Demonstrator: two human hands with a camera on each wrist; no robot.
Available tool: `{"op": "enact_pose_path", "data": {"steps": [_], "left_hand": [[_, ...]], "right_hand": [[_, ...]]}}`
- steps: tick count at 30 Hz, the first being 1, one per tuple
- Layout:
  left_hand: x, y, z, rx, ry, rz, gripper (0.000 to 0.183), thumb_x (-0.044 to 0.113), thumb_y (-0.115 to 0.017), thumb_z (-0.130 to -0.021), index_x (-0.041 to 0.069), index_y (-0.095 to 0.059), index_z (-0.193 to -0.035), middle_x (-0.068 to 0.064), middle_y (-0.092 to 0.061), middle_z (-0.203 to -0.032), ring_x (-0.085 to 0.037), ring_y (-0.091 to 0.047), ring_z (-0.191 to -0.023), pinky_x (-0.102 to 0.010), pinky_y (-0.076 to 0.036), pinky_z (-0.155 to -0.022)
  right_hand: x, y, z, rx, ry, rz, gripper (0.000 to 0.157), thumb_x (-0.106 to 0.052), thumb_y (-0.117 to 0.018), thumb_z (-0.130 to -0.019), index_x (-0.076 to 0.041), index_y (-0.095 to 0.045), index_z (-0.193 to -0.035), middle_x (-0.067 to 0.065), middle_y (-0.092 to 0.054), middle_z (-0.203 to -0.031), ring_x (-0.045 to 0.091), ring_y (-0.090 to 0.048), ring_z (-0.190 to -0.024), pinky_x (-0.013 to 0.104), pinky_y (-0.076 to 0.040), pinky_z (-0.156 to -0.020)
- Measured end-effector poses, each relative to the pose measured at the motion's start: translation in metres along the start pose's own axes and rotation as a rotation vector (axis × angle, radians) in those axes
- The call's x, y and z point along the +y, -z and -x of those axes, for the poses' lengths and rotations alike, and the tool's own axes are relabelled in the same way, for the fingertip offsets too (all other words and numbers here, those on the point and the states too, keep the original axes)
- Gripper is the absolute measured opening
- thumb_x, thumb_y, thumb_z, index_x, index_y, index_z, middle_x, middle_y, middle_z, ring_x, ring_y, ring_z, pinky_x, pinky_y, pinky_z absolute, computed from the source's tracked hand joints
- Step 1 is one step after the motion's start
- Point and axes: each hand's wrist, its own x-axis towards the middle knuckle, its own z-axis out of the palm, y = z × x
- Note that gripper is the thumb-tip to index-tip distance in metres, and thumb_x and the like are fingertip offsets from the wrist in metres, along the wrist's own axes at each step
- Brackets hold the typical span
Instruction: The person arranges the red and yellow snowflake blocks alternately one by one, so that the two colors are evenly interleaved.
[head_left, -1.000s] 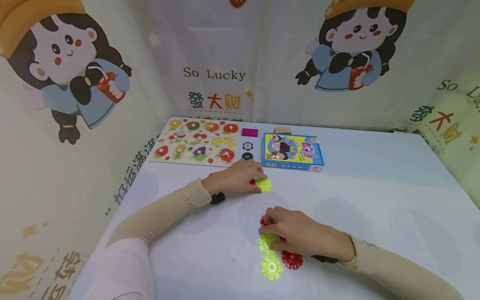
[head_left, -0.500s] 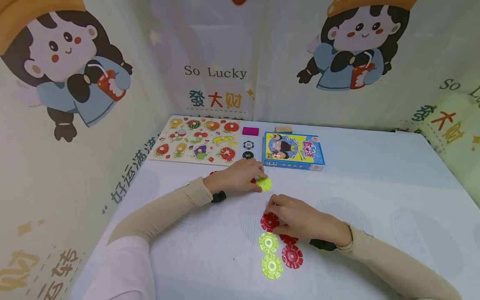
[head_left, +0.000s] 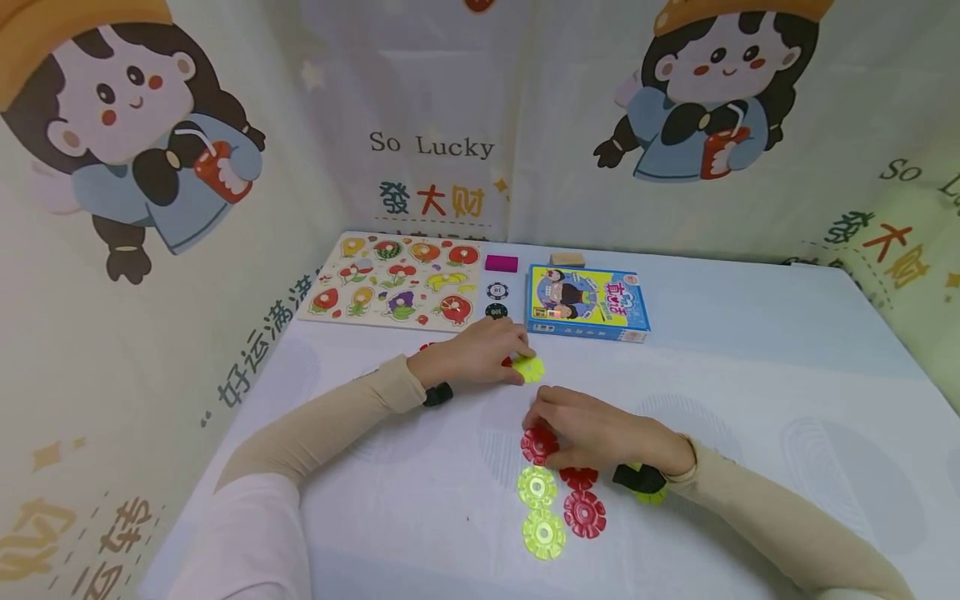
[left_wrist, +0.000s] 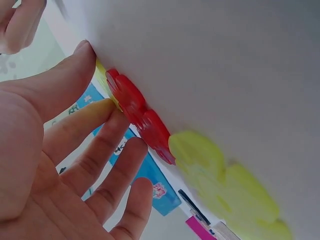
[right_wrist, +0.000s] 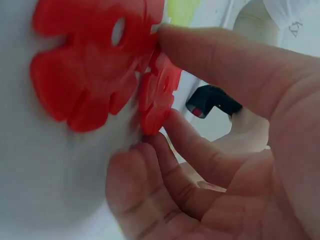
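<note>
My left hand rests low over the table, thumb and forefinger pinching the edges of a yellow-green flower-shaped plastic disc. Beside that disc, in the left wrist view, lie a red flower-shaped disc and a larger-looking yellow-green one, mostly hidden by the hand in the head view. My right hand pinches another red disc between thumb and fingers. Below it are two yellow-green discs in a column, with two more red discs to their right, one partly covered by the hand.
At the back stand a fruit puzzle board, a blue card box, a magenta block, a wooden block and two chips. A yellow-green disc shows under the right wrist's black camera.
My right hand has moved away from me, uncovering the upper yellow-green disc and the red disc it pinches. The left hand has stayed in place.
</note>
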Motion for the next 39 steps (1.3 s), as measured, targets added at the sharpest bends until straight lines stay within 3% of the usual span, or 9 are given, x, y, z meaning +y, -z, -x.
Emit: {"op": "enact_pose_path", "data": {"steps": [7,16,20,24,26,30,33,39], "left_hand": [[0.0,-0.002,-0.002,0.0,0.018,-0.007,0.052,0.048,-0.069,-0.081,0.028,-0.06,-0.128,0.005,-0.058,-0.119,-0.011,-0.046,-0.106,-0.033,-0.039,-0.095],[0.002,-0.002,-0.002,-0.004,0.04,-0.013,0.052,0.048,-0.07,-0.08,0.029,-0.06,-0.128,0.005,-0.058,-0.12,-0.011,-0.046,-0.107,-0.033,-0.039,-0.096],[0.002,-0.001,-0.002,0.003,0.025,-0.02,0.052,0.048,-0.07,-0.081,0.029,-0.06,-0.128,0.004,-0.059,-0.12,-0.012,-0.047,-0.107,-0.034,-0.039,-0.096],[0.002,0.0,-0.002,0.013,0.018,-0.03,0.051,0.048,-0.07,-0.08,0.028,-0.062,-0.126,0.005,-0.059,-0.118,-0.012,-0.047,-0.105,-0.033,-0.04,-0.093],[0.002,0.0,-0.003,0.011,0.017,-0.028,0.05,0.048,-0.07,-0.08,0.028,-0.062,-0.126,0.005,-0.059,-0.118,-0.011,-0.047,-0.105,-0.033,-0.04,-0.093],[0.003,0.0,-0.003,-0.006,0.013,-0.017,0.051,0.048,-0.07,-0.081,0.029,-0.061,-0.127,0.005,-0.059,-0.119,-0.012,-0.047,-0.105,-0.032,-0.041,-0.092],[0.004,0.0,-0.003,-0.008,0.018,-0.01,0.051,0.048,-0.07,-0.08,0.029,-0.061,-0.127,0.005,-0.059,-0.118,-0.011,-0.047,-0.105,-0.031,-0.041,-0.091],[0.002,0.0,-0.003,-0.002,0.031,-0.021,0.051,0.049,-0.07,-0.08,0.03,-0.061,-0.127,0.006,-0.059,-0.118,-0.01,-0.046,-0.105,-0.031,-0.04,-0.092]], "right_hand": [[-0.008,-0.002,0.005,0.064,0.012,0.012,0.048,-0.041,-0.081,-0.07,-0.021,-0.069,-0.112,-0.003,-0.062,-0.107,0.005,-0.056,-0.087,0.014,-0.05,-0.068],[-0.007,-0.002,0.008,0.18,-0.029,0.141,0.048,-0.049,-0.082,-0.063,-0.024,-0.073,-0.103,-0.007,-0.067,-0.097,0.001,-0.056,-0.077,0.018,-0.048,-0.065],[0.008,0.01,0.006,0.309,-0.085,0.143,0.05,-0.052,-0.083,-0.06,-0.023,-0.074,-0.099,-0.008,-0.068,-0.092,0.001,-0.056,-0.072,0.017,-0.047,-0.062],[0.038,0.022,-0.005,0.457,-0.125,0.118,0.046,-0.047,-0.084,-0.061,-0.019,-0.075,-0.097,-0.007,-0.068,-0.085,0.006,-0.053,-0.067,0.02,-0.043,-0.056],[0.053,0.024,-0.011,0.46,-0.137,0.113,0.044,-0.043,-0.084,-0.064,-0.017,-0.075,-0.098,-0.005,-0.068,-0.084,0.008,-0.05,-0.067,0.021,-0.041,-0.054],[0.069,0.022,-0.018,0.363,-0.149,0.075,0.042,-0.038,-0.083,-0.069,-0.014,-0.074,-0.104,0.0,-0.066,-0.089,0.01,-0.049,-0.071,0.02,-0.042,-0.055],[0.071,0.021,-0.018,0.323,-0.15,0.052,0.043,-0.035,-0.081,-0.072,-0.014,-0.073,-0.108,0.002,-0.064,-0.094,0.011,-0.049,-0.075,0.02,-0.044,-0.058],[0.066,0.02,-0.018,0.328,-0.164,0.071,0.045,-0.034,-0.079,-0.075,-0.013,-0.071,-0.113,0.004,-0.063,-0.097,0.012,-0.049,-0.079,0.019,-0.044,-0.061]]}}
